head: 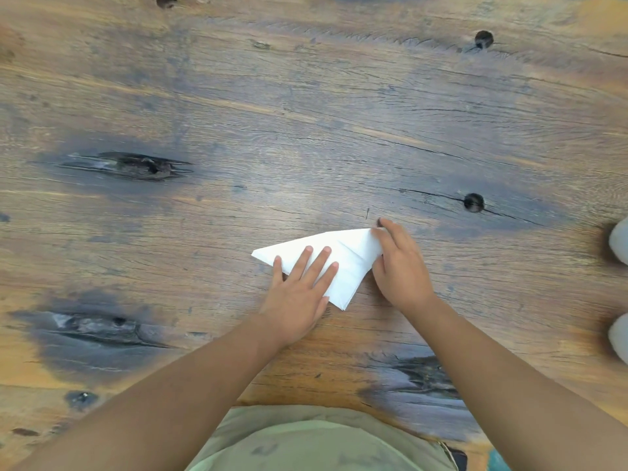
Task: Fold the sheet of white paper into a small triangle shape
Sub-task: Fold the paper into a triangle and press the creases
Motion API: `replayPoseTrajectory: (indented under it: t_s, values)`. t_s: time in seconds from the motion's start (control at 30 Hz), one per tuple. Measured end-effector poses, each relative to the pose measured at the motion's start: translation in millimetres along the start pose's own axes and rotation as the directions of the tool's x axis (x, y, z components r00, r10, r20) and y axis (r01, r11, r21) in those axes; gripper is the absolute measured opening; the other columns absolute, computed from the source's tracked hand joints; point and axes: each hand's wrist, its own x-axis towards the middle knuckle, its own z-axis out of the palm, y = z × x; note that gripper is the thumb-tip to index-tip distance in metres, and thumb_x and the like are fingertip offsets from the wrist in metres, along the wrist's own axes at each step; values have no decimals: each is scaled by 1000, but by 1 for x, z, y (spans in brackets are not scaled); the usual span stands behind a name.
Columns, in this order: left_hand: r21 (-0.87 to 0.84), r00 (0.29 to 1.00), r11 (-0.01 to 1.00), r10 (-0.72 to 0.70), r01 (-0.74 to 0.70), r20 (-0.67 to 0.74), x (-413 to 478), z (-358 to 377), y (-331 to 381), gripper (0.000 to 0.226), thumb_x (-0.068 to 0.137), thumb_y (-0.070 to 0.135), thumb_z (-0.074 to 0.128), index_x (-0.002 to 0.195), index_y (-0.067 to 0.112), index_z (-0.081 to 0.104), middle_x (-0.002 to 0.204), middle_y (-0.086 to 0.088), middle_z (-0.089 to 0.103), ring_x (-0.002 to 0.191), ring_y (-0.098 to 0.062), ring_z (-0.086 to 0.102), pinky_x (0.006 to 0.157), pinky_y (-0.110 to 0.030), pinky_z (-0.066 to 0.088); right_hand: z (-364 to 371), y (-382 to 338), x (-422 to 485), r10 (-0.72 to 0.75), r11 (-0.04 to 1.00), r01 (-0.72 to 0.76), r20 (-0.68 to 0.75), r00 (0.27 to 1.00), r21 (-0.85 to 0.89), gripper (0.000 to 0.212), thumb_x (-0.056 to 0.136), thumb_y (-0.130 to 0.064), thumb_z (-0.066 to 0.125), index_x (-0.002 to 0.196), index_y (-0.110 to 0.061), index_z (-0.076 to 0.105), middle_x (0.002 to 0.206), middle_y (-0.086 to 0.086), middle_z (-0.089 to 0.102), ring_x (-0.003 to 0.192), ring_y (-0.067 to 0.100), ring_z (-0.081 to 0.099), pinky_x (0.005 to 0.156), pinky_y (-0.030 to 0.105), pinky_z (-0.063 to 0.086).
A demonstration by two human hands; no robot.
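Broadly, a knotted wooden desk (238, 113) carries the folded white paper (350, 253) near its front edge, with pale lumps (620, 241) far right. On the paper the left hand (299, 294) presses flat, grip wide; the right hand (401, 266) pinches its right corner.

white paper (350, 258), folded into flat triangle, lying on wood

one head-worn wide-angle view looks almost straight down at the wooden table (306, 113), close above the white paper (350, 256); its edges seem slightly bowed.
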Motion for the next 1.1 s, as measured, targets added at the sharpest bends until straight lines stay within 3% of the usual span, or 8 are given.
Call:
replayPoseTrajectory:
  t_s: [0.3,0.7,0.87,1.0,1.1]
  values:
    - [45,1000,999,-8,7,23,-2,-3,4,62,104,44,20,156,27,-7,163,2,-22,150,-29,-14,113,-69,10,-18,2,35,131,991,-131,-11,991,-28,37,86,-12,60,123,-10,57,119,11,52,115,32,47,99,45,39]
    - [46,999,999,-2,0,51,-3,-7,4,62,105,43,20,156,26,-10,162,1,-26,150,-29,-17,114,-67,9,-22,12,44,314,947,-313,6,949,70,27,79,-19,71,100,-15,55,105,7,60,101,30,54,87,40,42]
    - [46,999,999,-2,0,33,-6,-2,1,62,104,43,21,156,25,-8,163,1,-23,150,-28,-15,115,-65,11,-20,13,42,334,938,-334,19,942,94,16,81,-20,71,77,-20,55,94,6,53,93,27,52,77,36,44]
    - [26,1000,1000,-15,14,13,-7,0,0,63,104,43,22,157,21,-4,164,2,-19,151,-27,-12,115,-64,13,-19,14,39,308,946,-310,30,951,92,17,82,-17,68,74,-21,54,94,3,50,90,23,49,74,35,43]
    - [21,1000,1000,-11,11,12,-9,2,-3,62,104,43,21,157,19,0,164,1,-20,151,-27,-13,117,-62,12,-21,14,40,309,937,-311,37,950,159,19,83,-17,65,71,-22,51,82,-5,54,79,18,51,60,30,34]
